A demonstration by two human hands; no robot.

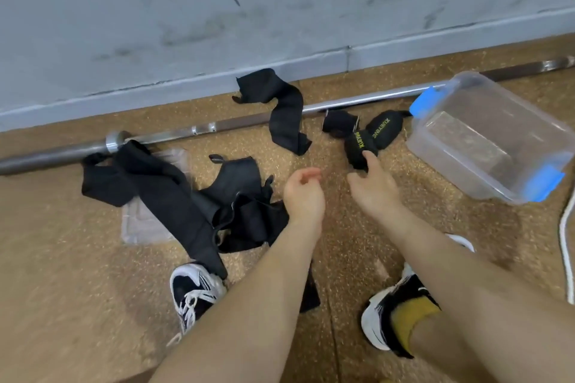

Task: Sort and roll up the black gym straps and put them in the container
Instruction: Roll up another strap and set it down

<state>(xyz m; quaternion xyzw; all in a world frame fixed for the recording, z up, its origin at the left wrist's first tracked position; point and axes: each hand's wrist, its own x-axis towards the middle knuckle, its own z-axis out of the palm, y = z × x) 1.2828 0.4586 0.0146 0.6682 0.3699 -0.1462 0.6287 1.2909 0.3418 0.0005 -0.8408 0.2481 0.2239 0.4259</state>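
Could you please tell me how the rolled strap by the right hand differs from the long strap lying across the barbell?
The rolled strap is wound into a compact bundle; the long strap lies unrolled and kinked. The rolled strap shows yellow-green lettering; the long strap looks plain. The right hand touches the rolled strap; no hand touches the long strap. Both are black and outside the container.

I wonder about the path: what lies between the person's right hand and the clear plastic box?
Only bare speckled floor, by the head view: nothing lies between the right hand and the container.
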